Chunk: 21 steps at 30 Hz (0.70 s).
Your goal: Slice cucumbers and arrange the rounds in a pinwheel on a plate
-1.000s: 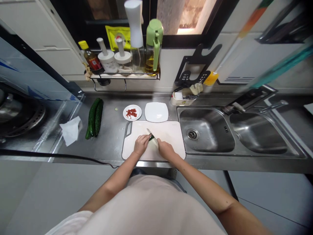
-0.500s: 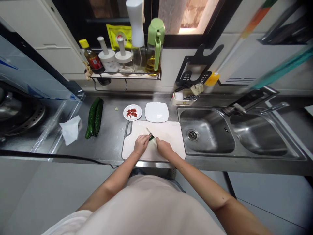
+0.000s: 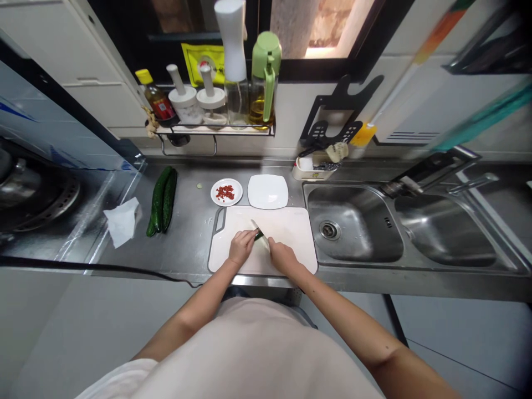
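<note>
On the white cutting board point(image 3: 286, 224), my left hand point(image 3: 241, 246) is closed on a short dark green piece of cucumber point(image 3: 258, 235). My right hand point(image 3: 283, 256) grips a kitchen knife point(image 3: 254, 224), its pale blade slanting to the upper left across the cucumber piece. The fingers partly cover both the handle and the piece. Just behind the board stand a small white plate point(image 3: 236, 199) with chopped red bits and a square white plate point(image 3: 268, 192). Two whole cucumbers point(image 3: 163, 199) lie side by side to the left.
A double steel sink point(image 3: 353, 244) with a faucet point(image 3: 474, 183) adjoins the board on the right. A crumpled white tissue point(image 3: 122, 221) lies at the left. Above the counter, a rack point(image 3: 216, 129) carries bottles and jars. A utensil holder point(image 3: 313, 169) stands behind the sink.
The view has shifted slightly. Both hands stay at the same spot on the board, with the knife still over the cucumber piece; a little more of its dark skin shows.
</note>
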Each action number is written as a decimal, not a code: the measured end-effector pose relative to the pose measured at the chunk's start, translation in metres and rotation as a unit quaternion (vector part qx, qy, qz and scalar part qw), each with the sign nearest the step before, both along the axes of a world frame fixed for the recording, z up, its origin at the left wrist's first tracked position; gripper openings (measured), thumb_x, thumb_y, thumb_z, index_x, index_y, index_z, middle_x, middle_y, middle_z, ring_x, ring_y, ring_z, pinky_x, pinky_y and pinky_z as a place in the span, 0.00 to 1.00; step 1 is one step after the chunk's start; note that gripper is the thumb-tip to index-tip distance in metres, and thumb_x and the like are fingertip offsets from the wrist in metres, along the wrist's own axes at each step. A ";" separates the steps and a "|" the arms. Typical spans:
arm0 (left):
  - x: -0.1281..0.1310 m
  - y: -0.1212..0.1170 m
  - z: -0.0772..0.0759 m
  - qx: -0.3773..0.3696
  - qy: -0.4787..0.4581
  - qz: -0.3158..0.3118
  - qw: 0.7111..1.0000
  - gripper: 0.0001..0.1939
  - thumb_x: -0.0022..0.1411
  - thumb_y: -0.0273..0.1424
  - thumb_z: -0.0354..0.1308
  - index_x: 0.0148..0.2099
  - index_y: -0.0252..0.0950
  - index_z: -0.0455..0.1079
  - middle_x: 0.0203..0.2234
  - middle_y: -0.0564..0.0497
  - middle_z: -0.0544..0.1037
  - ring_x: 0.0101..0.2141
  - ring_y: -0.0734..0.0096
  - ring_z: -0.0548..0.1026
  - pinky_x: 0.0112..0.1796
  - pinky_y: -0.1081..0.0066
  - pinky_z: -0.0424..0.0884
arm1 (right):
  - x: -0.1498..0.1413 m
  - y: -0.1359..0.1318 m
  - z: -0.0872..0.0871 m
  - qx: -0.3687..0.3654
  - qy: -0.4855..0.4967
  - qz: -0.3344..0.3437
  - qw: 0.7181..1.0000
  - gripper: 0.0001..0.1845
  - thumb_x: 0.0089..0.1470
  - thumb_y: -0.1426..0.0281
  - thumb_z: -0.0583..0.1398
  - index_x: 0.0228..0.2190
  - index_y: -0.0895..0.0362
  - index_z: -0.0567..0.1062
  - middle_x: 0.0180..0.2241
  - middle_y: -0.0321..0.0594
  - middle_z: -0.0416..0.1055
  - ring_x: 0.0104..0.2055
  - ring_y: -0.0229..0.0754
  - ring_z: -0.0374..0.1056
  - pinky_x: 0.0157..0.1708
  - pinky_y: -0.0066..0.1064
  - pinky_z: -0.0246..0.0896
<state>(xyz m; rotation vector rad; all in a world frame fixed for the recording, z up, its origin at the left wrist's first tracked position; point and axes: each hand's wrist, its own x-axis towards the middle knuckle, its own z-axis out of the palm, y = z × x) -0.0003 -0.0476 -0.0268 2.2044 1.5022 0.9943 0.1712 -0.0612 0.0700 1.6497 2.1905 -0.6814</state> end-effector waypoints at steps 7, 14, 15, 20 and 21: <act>0.000 0.000 0.001 0.002 -0.006 -0.003 1.000 0.15 0.67 0.30 0.48 0.52 0.40 0.70 0.42 0.48 0.77 0.41 0.69 0.72 0.43 0.67 0.69 | -0.003 0.006 -0.006 0.013 0.006 0.009 1.000 0.22 0.54 0.82 0.47 0.50 0.60 0.59 0.37 0.49 0.73 0.42 0.47 0.71 0.36 0.32 0.59; 0.000 0.001 -0.001 0.001 -0.009 -0.003 1.000 0.15 0.67 0.30 0.48 0.51 0.40 0.70 0.42 0.48 0.77 0.41 0.69 0.73 0.43 0.66 0.69 | -0.006 0.011 -0.007 0.002 0.009 0.009 1.000 0.21 0.55 0.81 0.48 0.50 0.60 0.58 0.38 0.49 0.73 0.43 0.46 0.71 0.37 0.32 0.59; 0.000 0.001 -0.001 -0.002 -0.007 -0.002 1.000 0.15 0.67 0.31 0.47 0.51 0.40 0.70 0.42 0.48 0.77 0.41 0.69 0.73 0.43 0.66 0.69 | -0.006 0.012 -0.006 -0.001 0.008 0.010 1.000 0.21 0.55 0.81 0.48 0.50 0.60 0.58 0.38 0.49 0.73 0.43 0.46 0.71 0.37 0.32 0.59; 0.000 0.001 0.000 -0.006 -0.007 0.001 1.000 0.15 0.67 0.31 0.47 0.51 0.40 0.71 0.41 0.47 0.77 0.41 0.68 0.73 0.43 0.64 0.70 | -0.007 0.013 -0.005 0.003 0.005 0.012 1.000 0.21 0.55 0.81 0.48 0.50 0.60 0.59 0.39 0.50 0.73 0.43 0.46 0.71 0.37 0.32 0.60; 0.000 0.000 0.000 -0.005 -0.007 0.000 1.000 0.15 0.67 0.31 0.47 0.51 0.40 0.70 0.41 0.47 0.77 0.41 0.68 0.73 0.43 0.64 0.70 | -0.007 0.011 -0.005 0.007 0.001 0.010 1.000 0.21 0.55 0.81 0.47 0.51 0.60 0.59 0.38 0.50 0.73 0.43 0.46 0.71 0.37 0.33 0.60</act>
